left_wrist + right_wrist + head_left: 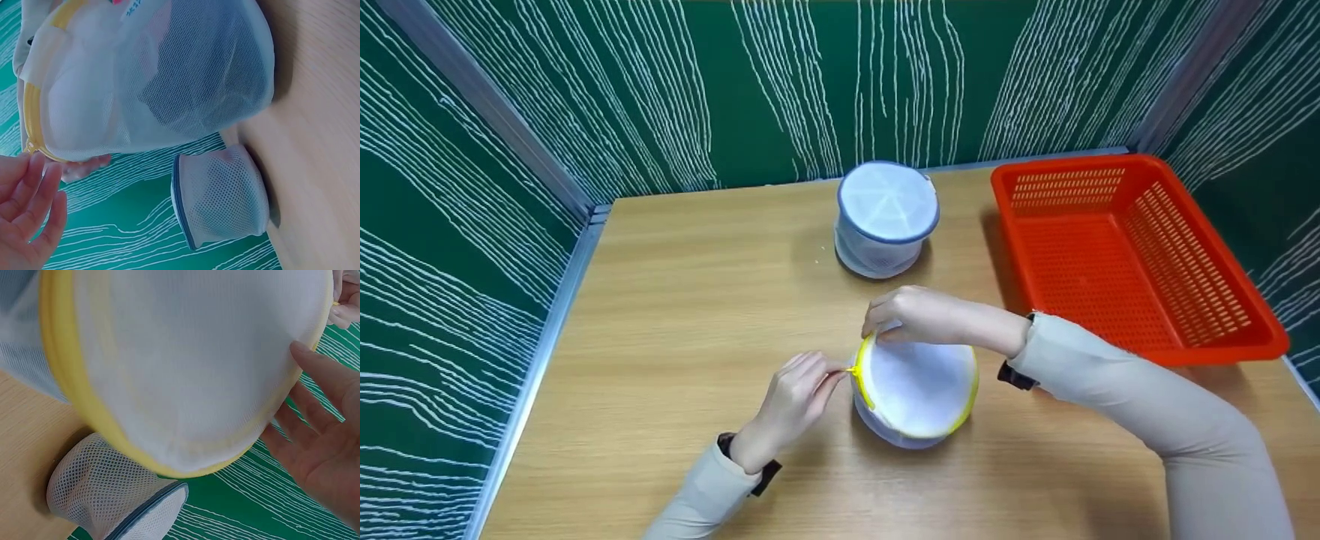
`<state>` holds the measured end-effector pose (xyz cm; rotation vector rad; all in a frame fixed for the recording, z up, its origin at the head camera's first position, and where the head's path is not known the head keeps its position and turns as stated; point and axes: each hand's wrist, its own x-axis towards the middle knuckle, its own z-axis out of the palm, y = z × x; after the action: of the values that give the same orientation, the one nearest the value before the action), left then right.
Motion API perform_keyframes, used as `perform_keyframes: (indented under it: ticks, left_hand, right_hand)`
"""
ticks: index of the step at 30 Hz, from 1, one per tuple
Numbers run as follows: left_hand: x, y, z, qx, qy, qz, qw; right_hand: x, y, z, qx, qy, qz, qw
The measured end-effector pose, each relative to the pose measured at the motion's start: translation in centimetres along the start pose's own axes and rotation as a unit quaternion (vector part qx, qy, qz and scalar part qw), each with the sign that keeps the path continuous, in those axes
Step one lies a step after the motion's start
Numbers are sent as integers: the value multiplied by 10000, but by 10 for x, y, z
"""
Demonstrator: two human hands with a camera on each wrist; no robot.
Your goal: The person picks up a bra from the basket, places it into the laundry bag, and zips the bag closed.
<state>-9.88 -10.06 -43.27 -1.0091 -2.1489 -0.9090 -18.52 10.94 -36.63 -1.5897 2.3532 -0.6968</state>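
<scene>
A round white mesh laundry bag (919, 390) with a yellow zipper stands on the table at the centre of the head view. Its lid lies over the top, with the yellow zipper (35, 107) running round the rim. My left hand (795, 397) pinches the small yellow zipper pull (32, 145) at the bag's left side. At the far side of the rim, my right hand (915, 315) holds the edge, thumb on the lid and fingers beneath it, as the right wrist view shows. Through the mesh, dark and pale shapes show inside; what they are I cannot tell.
Behind the bag stands a smaller mesh laundry bag (887, 206) with a blue-grey zipper rim. An orange-red plastic basket (1110, 255) sits at the right of the wooden table (682, 300). Green panels with white lines (780, 90) wall the back and sides.
</scene>
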Motion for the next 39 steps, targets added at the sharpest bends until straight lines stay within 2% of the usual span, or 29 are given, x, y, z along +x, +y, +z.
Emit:
perform_keyframes:
  ticks: [5,13,23,32,39]
  left_hand:
    - [0,-1,1,-37,41,38,10000]
    - [1,-1,1,24,-1,73,10000]
    - [-1,-1,1,-42,-132,146,9998]
    - [-3,-1,1,-73,-486,336,9982]
    - [-4,-1,1,-309,-698,261,9967]
  right_hand:
    - [-5,2,4,82,232,-199,9995]
    - [-17,7,10,154,631,-30,9979]
    - [-29,21,13,65,1391,173,9901]
    - [-34,29,20,4,2099,68,9777]
    - [-35,32,25,66,2205,67,9753]
